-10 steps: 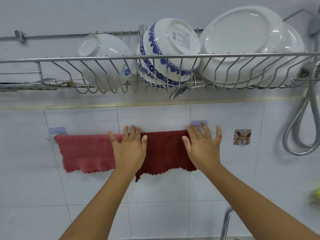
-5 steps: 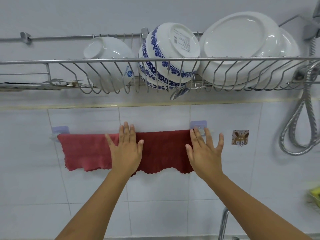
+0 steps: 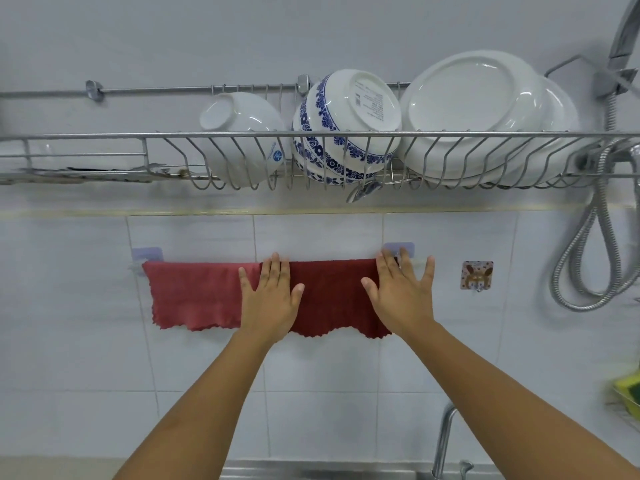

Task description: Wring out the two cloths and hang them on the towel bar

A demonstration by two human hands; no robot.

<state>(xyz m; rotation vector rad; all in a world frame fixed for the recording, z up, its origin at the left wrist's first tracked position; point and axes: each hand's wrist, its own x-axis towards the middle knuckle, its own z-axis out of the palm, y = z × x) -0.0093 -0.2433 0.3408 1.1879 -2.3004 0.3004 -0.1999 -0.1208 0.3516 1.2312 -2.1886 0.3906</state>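
Observation:
Two red cloths hang side by side over the towel bar [image 3: 417, 262] on the white tiled wall. The lighter red cloth [image 3: 195, 296] hangs on the left, the darker red cloth [image 3: 332, 296] on the right. My left hand [image 3: 270, 299] lies flat, fingers spread, where the two cloths meet. My right hand [image 3: 401, 292] lies flat on the dark cloth's right end, its fingers reaching the bar's right mount [image 3: 398, 249]. Neither hand grips anything. The cloths cover most of the bar.
A wire dish rack [image 3: 104, 136] with bowls [image 3: 242, 133] and plates [image 3: 474, 112] hangs just above. A metal shower hose [image 3: 588, 237] loops at the right, by a small hook sticker [image 3: 477, 275]. A faucet [image 3: 445, 438] rises below; a sponge [image 3: 628, 386] sits at the right edge.
Both hands stay flat on the dark cloth, its lower edge now hanging more evenly. The view has tilted upward, so everything sits lower in frame.

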